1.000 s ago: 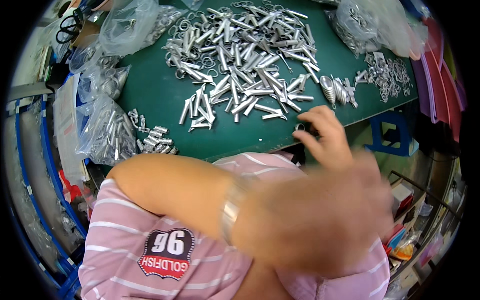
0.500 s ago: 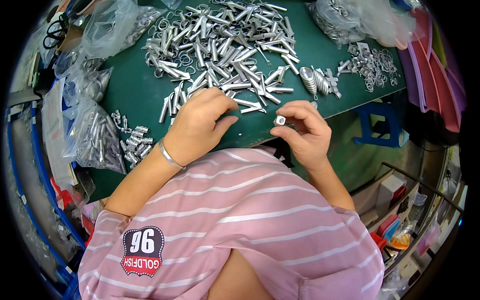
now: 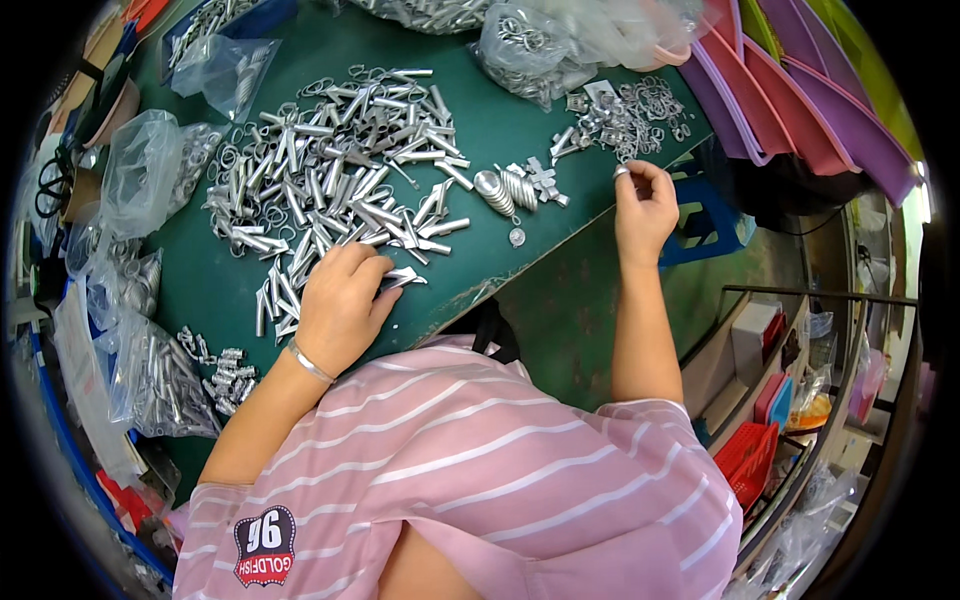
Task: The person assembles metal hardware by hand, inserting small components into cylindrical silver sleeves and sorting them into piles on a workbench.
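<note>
My left hand [image 3: 345, 300] rests at the near edge of a heap of silver metal tubes [image 3: 330, 180]. Its fingers are bent, with thumb and index finger apart beside one cut-ended tube [image 3: 403, 277]; the other fingertips are hidden. Out to the right, past the table edge, my right hand [image 3: 648, 212] is closed in a pinch. A small silver metal part [image 3: 621, 169] shows at its fingertips, mostly covered. Just beyond those fingertips lies a pile of small silver rings and fittings [image 3: 640, 115].
Stacked silver discs [image 3: 495, 192] and cross-shaped pieces [image 3: 542, 180] lie between the two piles. Clear bags of parts [image 3: 165, 375] line the left side, near short ribbed cylinders [image 3: 230, 380]. Pink and purple bins [image 3: 760, 100] stand right, above a blue stool [image 3: 710, 215].
My view has swung to the right. The right hand has gone from in front of me out to the small-parts pile, still pinching a silver part. My left hand stays by the tubes.
</note>
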A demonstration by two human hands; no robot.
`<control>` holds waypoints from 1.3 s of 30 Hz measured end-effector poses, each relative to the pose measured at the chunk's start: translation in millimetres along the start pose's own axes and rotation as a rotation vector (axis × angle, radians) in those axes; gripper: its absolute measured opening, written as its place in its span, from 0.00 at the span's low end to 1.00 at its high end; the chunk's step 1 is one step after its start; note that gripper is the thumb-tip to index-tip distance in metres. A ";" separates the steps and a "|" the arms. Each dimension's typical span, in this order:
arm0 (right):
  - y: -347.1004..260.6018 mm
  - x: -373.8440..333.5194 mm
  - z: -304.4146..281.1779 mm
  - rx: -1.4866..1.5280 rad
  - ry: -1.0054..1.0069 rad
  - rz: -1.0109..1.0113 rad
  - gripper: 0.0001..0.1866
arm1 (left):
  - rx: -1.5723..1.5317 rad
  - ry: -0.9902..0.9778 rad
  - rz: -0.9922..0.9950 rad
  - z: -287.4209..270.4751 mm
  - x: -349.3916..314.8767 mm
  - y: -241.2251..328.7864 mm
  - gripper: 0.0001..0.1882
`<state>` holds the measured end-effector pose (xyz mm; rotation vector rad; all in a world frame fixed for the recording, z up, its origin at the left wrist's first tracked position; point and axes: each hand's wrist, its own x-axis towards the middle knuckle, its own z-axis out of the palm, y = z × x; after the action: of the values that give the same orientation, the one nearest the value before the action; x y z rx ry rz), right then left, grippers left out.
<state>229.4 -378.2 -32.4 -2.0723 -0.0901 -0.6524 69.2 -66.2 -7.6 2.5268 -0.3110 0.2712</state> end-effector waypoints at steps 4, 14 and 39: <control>22.5 18.6 -2.4 -0.257 -0.094 -0.161 0.06 | -0.011 0.070 -0.012 -1.8 -2.0 -0.9 0.15; -1.3 26.4 29.7 -0.299 -0.343 -0.534 0.13 | 0.042 0.065 -0.018 -4.0 -7.4 -5.8 0.17; -26.4 30.7 31.3 -0.476 -0.661 -0.341 0.14 | 0.016 0.049 -0.044 -3.5 -5.9 -10.7 0.16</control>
<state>260.5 -343.8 -10.8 -2.6957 -0.7385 -0.1576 66.1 -54.5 -11.9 2.5353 -0.2351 0.3191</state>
